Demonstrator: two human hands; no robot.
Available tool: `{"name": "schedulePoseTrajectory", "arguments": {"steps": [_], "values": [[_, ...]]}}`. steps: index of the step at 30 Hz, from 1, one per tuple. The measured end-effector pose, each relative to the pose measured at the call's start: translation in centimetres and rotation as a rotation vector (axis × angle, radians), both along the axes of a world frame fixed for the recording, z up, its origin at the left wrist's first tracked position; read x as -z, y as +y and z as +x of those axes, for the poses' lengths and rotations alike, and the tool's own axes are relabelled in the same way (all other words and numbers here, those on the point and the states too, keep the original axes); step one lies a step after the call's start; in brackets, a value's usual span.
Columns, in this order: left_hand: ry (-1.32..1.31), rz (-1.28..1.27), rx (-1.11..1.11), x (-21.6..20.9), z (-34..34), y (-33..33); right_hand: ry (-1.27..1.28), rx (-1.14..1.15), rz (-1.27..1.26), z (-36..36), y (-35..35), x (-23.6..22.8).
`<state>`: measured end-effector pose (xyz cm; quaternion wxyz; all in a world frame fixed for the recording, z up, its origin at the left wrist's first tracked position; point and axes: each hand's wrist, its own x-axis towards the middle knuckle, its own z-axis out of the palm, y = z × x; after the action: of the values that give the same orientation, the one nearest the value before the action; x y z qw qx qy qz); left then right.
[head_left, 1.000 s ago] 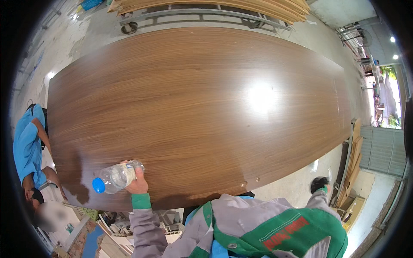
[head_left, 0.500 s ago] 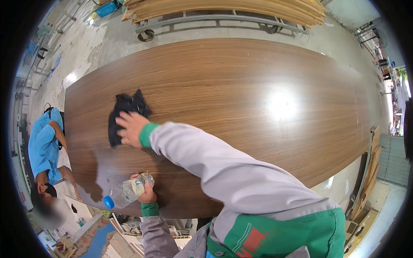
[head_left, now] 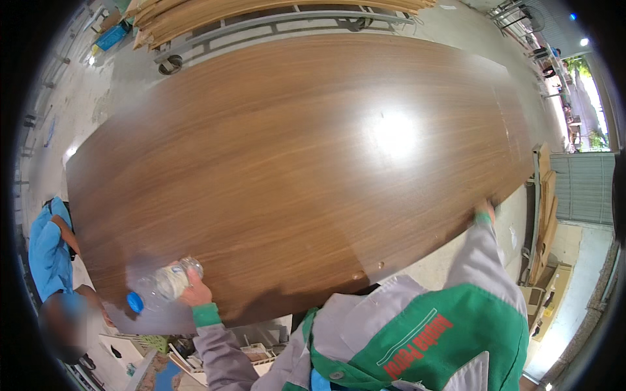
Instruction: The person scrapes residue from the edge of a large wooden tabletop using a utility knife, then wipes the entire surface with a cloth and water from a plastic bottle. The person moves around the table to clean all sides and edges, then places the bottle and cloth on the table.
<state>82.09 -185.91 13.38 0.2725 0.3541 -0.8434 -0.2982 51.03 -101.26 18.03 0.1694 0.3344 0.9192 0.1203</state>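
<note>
A clear plastic bottle (head_left: 171,280) with a blue cap lies tilted in my left hand (head_left: 196,290), its cap pointing left. My fingers are wrapped around its labelled part, over the near left of a large brown wood-grain panel (head_left: 261,169). At the panel's near right edge is my right hand (head_left: 488,210), with the arm stretched out that way. Motion blurs that hand and its fingers are mostly hidden, so whether it holds anything does not show. The black cloth is out of sight.
Beyond the panel stands a wheeled rack (head_left: 287,26) stacked with boards. A person in a blue shirt (head_left: 51,251) is beside the panel's left end. More boards (head_left: 546,228) lean past the right end. Small drops (head_left: 357,275) dot the near surface.
My right hand has swung from the black cloth at the left to the panel's right edge, and the cloth has left its place. My left hand still holds the bottle. The view has shifted.
</note>
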Motion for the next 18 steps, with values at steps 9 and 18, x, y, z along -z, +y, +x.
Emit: {"name": "schedulePoseTrajectory", "arguments": {"steps": [9,18], "values": [[0.234,0.119,0.111,-1.5,-3.4,0.6,1.195,0.069,-0.727,20.6,1.1,-5.0],[0.24,0.162,0.161,-3.0,7.7,5.6,0.426,-1.367,-0.878,20.2,-47.6,-2.8]]}}
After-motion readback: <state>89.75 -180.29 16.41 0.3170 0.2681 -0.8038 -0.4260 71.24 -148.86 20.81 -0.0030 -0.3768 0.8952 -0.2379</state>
